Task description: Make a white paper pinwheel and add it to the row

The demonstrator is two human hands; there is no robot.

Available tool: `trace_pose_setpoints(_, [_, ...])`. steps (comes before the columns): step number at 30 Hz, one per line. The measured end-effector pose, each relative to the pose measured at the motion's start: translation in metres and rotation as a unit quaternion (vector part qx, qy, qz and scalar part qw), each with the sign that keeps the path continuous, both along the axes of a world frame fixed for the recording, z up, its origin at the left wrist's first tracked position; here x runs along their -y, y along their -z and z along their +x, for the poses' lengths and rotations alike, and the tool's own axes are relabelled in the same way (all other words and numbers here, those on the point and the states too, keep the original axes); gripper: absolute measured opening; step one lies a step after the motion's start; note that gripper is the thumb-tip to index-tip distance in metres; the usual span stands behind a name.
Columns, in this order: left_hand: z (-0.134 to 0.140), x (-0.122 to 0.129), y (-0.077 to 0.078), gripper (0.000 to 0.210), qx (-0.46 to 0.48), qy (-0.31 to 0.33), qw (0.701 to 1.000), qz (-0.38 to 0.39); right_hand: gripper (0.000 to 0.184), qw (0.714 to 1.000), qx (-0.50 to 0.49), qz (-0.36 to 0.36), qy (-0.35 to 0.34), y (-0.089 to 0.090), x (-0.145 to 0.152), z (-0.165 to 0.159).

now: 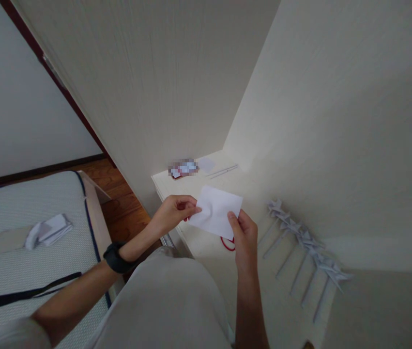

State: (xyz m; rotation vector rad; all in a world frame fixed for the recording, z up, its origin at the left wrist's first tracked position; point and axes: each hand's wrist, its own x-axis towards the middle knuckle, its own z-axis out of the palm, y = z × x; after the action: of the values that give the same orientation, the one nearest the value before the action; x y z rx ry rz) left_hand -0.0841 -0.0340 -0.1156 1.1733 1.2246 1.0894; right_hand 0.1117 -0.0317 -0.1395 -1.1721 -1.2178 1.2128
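Note:
A square sheet of white paper point(217, 209) is held up over the desk between both hands. My left hand point(177, 212) pinches its left edge between thumb and fingers. On the right edge, my right hand point(242, 231) grips the sheet with the thumb on top and the fingers beneath. The paper bulges slightly near its left side. Just under its lower edge shows a red loop, seemingly a scissors handle point(227, 244); the rest of it is hidden by the paper and my right hand.
Several folded paper pinwheel-like shapes on thin sticks point(302, 237) lie in a row along the wall. Thin white sticks point(223, 171), a paper piece point(206, 165) and a blurred-out object point(183, 168) rest at the desk's far end. Left stands a bed point(27, 198) with folded cloth point(51, 229).

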Motion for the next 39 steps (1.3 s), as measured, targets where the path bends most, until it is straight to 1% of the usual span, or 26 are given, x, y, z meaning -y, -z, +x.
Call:
trace_pose_setpoints(6, [0.001,0.002,0.008,0.028,0.012,0.018,0.999,-0.023,0.029,0.999,0.017,0.013,0.034,0.006,-0.001,-0.001])
trace_pose_setpoints(10, [0.0,-0.001,0.012,0.03,0.029,0.001,0.999,-0.031,0.03,0.999,0.015,0.013,0.038,0.008,-0.001,-0.002])
trace_pose_setpoints(13, [0.003,-0.003,0.01,0.031,0.047,-0.014,0.998,-0.036,0.032,0.998,0.013,0.013,0.053,0.009,0.0,-0.003])
trace_pose_setpoints(17, [0.014,-0.001,0.003,0.032,0.073,-0.033,0.996,-0.036,0.032,0.997,0.006,0.017,0.081,0.009,0.0,-0.004])
trace_pose_setpoints(22, [0.027,0.003,0.002,0.036,0.102,-0.038,0.993,-0.047,0.031,0.997,-0.004,0.015,0.08,0.004,0.003,-0.006])
trace_pose_setpoints(24, [0.027,0.003,0.004,0.036,0.107,-0.046,0.992,-0.048,0.037,0.996,-0.012,0.021,0.088,0.004,0.005,-0.008])
trace_pose_setpoints(26, [0.025,0.002,0.006,0.036,0.108,-0.054,0.991,-0.049,0.045,0.994,-0.053,0.029,0.093,0.005,0.007,-0.008])
trace_pose_setpoints(28, [0.022,0.001,0.006,0.037,0.109,-0.057,0.991,-0.05,0.046,0.99,-0.112,0.034,0.077,0.008,0.007,-0.008])
trace_pose_setpoints(30, [0.019,0.002,0.005,0.037,0.112,-0.058,0.991,-0.052,0.04,0.985,-0.165,0.036,0.043,0.009,0.006,-0.006])
trace_pose_setpoints(32, [0.019,0.005,0.002,0.035,0.117,-0.056,0.99,-0.055,0.037,0.98,-0.198,0.037,0.002,0.008,0.006,-0.004])
trace_pose_setpoints(34, [0.019,0.007,-0.003,0.034,0.12,-0.053,0.99,-0.058,0.043,0.972,-0.226,0.037,-0.048,0.006,0.006,-0.002])
trace_pose_setpoints(36, [0.019,0.009,-0.006,0.032,0.122,-0.052,0.989,-0.059,0.053,0.962,-0.251,0.034,-0.096,0.004,0.008,0.0])
trace_pose_setpoints(39, [0.019,0.011,-0.009,0.032,0.122,-0.052,0.989,-0.058,0.065,0.949,-0.28,0.025,-0.14,0.002,0.01,0.002])
